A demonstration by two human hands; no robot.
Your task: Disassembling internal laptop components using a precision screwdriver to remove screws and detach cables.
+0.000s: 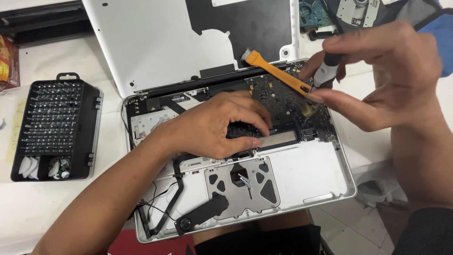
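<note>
An opened white laptop (325, 170) lies on the table with its insides showing, the dark logic board (283, 97) at the upper middle. My left hand (214, 125) rests flat on the board's lower edge, fingers spread and pressing down. My right hand (377, 71) grips a screwdriver (325, 71) with a white and black handle, held upright over the board's right part. An orange-handled brush (278, 71) lies slanted across the board, right beside the screwdriver. The screwdriver's tip is hidden behind my fingers.
A black case of several screwdriver bits (54, 127) stands at the left. The laptop's white lid (155, 42) lies open behind. A loose black speaker with cables (200, 215) sits at the chassis front left; a screw lies on the trackpad plate (243, 186). Circuit boards (314, 14) at top right.
</note>
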